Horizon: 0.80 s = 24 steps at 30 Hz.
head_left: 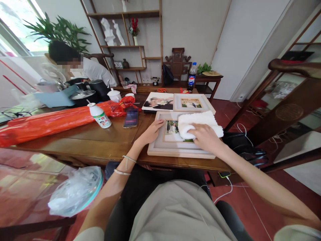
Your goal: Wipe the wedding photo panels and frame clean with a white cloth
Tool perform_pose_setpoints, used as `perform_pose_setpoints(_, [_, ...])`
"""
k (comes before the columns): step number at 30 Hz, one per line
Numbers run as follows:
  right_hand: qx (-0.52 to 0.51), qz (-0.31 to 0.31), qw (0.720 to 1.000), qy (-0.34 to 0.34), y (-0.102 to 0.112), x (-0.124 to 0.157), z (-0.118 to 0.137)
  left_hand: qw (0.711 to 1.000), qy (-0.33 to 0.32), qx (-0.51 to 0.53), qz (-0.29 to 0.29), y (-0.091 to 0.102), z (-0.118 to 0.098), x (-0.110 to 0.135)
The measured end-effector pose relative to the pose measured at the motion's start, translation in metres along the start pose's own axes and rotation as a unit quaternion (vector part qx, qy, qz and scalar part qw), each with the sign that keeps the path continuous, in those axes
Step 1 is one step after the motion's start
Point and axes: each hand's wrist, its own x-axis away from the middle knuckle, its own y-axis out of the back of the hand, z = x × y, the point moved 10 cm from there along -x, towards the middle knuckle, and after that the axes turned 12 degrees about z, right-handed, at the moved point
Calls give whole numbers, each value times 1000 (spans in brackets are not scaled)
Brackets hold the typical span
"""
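Note:
A light wooden picture frame (155,147) with a photo of people in it lies flat at the table's front edge. My left hand (151,132) grips its left side, with the fingertips over the rim. A folded white towel (204,122) is under my right hand (204,135); the fingers are closed on it and press it against the right half of the frame. The towel covers part of the photo. Just behind lie a second light frame (212,107) with a photo and a white-edged photo panel (157,105), both touching or nearly touching the first.
Left on the wooden table (120,139) are a phone (130,117), a white bottle (99,115) and a long red plastic-wrapped bundle (57,122). A cola bottle (192,77) stands at the back. Across the table, a person (95,72) leans over near pots. A bag-lined bin (77,190) is below left.

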Motion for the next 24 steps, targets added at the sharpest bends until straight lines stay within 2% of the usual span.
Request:
perform_pose_setpoints(3, [15,-17,999,-47,-2,-26,-35,1000,2,-3,4,-1,1,0])
perform_pose_setpoints(6, [21,-5,999,-46,-1,-41,-37,1000,6,1,7,-1,1,-1])
perform_pose_setpoints(8, [24,10,999,-28,0,-42,-19,1000,8,2,4,-1,1,-1])
perform_pose_setpoints(10, [16,20,1000,6,2,-33,11,1000,7,4,-2,0,1,-1])
perform_pose_setpoints(15, [-34,21,987,155,12,16,99,1000,0,15,-8,1,0,0])
perform_pose_setpoints(18, [-55,12,976,210,18,39,123,1000,-8,25,-5,2,-1,0])
perform_pose_setpoints(21, [-67,3,979,193,18,37,112,1000,-2,26,-3,2,0,0])
perform_pose_setpoints(24, [-32,-4,992,123,11,14,75,1000,3,18,-7,1,0,1])
